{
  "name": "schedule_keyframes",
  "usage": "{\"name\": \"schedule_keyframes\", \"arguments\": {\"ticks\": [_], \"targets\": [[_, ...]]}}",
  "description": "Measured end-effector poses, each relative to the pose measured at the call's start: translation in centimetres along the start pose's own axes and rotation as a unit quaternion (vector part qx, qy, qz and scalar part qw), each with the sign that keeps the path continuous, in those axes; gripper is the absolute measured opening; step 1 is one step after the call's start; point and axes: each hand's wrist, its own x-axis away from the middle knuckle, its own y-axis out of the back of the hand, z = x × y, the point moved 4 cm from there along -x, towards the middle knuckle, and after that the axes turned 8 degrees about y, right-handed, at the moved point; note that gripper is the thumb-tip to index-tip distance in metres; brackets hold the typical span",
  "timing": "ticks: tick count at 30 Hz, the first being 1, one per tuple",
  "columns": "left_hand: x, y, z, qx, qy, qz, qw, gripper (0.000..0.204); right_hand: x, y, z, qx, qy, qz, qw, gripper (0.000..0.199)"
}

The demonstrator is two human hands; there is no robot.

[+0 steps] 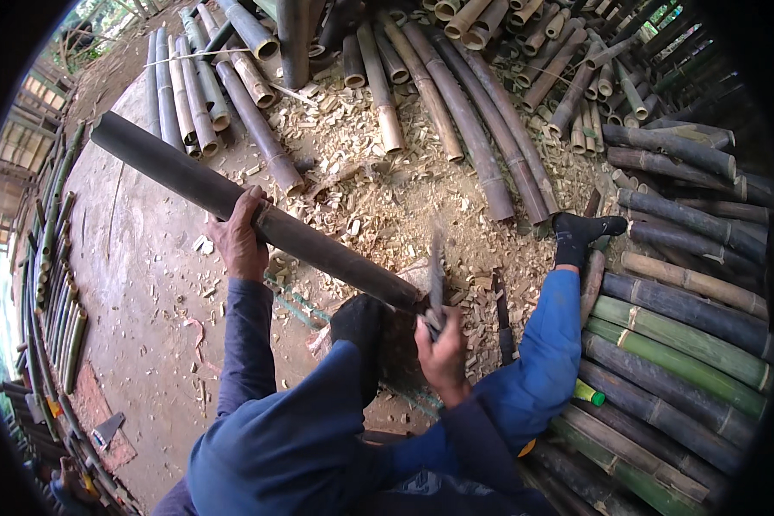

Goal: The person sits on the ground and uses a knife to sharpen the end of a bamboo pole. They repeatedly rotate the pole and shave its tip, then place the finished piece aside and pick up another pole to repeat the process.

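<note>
A long dark bamboo pole [335,261] slants from the upper left down to the middle, its lower end close to my right hand. Around its middle, my left hand [239,234] is closed, with the fingers wrapped over the top. My right hand [444,351] grips a knife [437,279] whose blade points up and looks smeared by motion. The blade stands beside the pole's lower end; whether they touch I cannot tell. Under that end, near my bent left leg, lies a pale bundle [417,277], partly hidden.
Pale wood chips [344,129] cover much of the floor. Cut bamboo lengths [469,112] lie ahead, and stacked green and dark poles [679,340] line the right. A dark long-bladed tool [501,314] lies by my right leg. A saw-like blade [107,430] rests at lower left.
</note>
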Motion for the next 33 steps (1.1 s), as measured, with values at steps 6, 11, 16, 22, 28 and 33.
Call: {"name": "schedule_keyframes", "arguments": {"ticks": [6,11,16,22,28,33], "targets": [[-0.4,0.2,0.2,0.005,0.036,0.011,0.999,0.035,0.0,0.2,-0.7,0.121,-0.113,0.141,0.976,0.036],[0.8,0.1,-0.5,0.015,0.027,0.068,0.997,0.039,-0.1,0.8,1.2,-0.017,0.047,-0.036,0.998,0.029],[1.5,-0.1,-1.2,0.037,0.03,0.033,0.998,0.039,-1.0,-0.2,0.6,0.179,-0.1,0.109,0.973,0.029],[1.3,-0.5,-1.7,-0.017,-0.051,-0.075,0.996,0.036,0.0,1.9,2.7,0.023,-0.009,-0.016,1.0,0.027],[0.6,-2.1,-2.3,-0.005,-0.069,-0.052,0.996,0.038,-1.1,-0.8,0.0,0.207,-0.123,0.139,0.961,0.038],[1.5,-1.8,-2.1,-0.018,-0.022,-0.039,0.999,0.042,-0.2,0.6,1.7,0.049,-0.067,0.056,0.995,0.037]]}}
